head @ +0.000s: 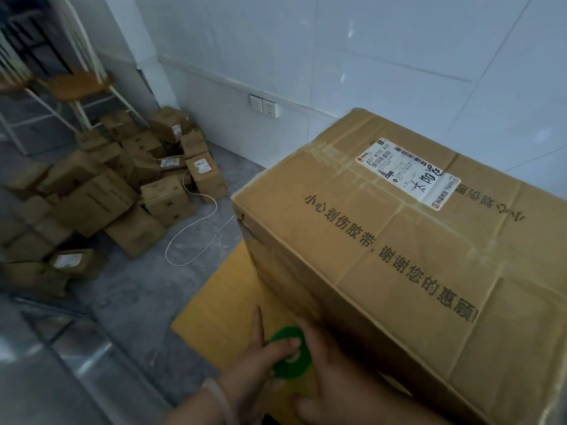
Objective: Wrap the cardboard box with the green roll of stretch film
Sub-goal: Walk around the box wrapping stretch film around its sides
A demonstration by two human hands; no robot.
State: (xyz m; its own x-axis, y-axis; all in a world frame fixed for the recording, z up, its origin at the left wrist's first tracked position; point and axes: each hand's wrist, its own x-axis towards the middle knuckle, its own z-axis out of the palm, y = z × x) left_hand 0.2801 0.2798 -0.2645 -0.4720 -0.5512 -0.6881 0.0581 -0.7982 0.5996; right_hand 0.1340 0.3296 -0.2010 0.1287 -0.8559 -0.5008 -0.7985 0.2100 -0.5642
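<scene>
A large cardboard box (pixel 408 250) with a white shipping label and black printed characters fills the right of the view, resting on a flat yellow cardboard sheet (pixel 221 305). Low against the box's near left side is the green roll of stretch film (pixel 283 335). My left hand (pixel 254 363) grips the roll, thumb over its core and index finger stretched out toward the sheet. My right hand (pixel 334 375) lies flat against the box side just right of the roll, touching it. The lower part of the roll is hidden behind my hands.
A heap of several small cardboard boxes (pixel 116 191) covers the floor at the left. A thin white cord (pixel 196 237) loops over the grey floor between heap and box. A wooden chair (pixel 76 84) stands at the back left; a white wall with a socket (pixel 265 106) is behind.
</scene>
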